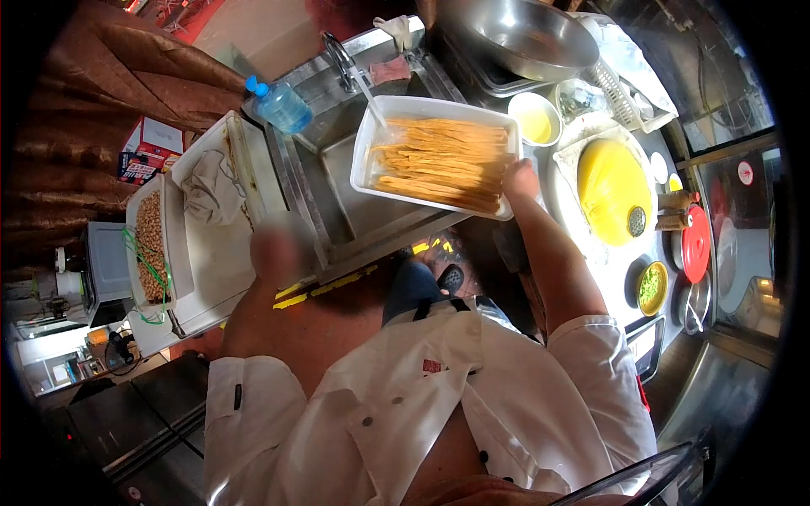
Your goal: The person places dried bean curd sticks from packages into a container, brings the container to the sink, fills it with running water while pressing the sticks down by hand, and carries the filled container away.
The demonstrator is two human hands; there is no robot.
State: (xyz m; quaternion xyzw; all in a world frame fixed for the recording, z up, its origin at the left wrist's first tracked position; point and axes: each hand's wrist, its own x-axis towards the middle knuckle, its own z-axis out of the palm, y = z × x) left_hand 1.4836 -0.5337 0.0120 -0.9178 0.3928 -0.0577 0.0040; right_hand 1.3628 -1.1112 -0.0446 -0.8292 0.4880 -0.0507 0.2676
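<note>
My right hand (521, 180) grips the right end of a white plastic tub (363, 156), its fingers partly hidden at the rim. The tub is over the sink (346, 173). Long tan sticks (439, 156), which look like dried tofu sticks, lie side by side in it. From the faucet (339, 61) a pale streak, perhaps water, runs down into the tub's left side. My left hand (283, 249) is near the sink's front left corner, beside the white counter; its fingers are smeared, so I cannot tell whether it holds anything.
A blue bottle (284, 108) stands at the sink's back left. On the left are a crumpled cloth (213, 190) and a tray of beans or nuts (152, 244). To the right are a steel bowl (531, 38), a yellow mass (609, 190), chopped greens (650, 289) and a red lid (696, 244).
</note>
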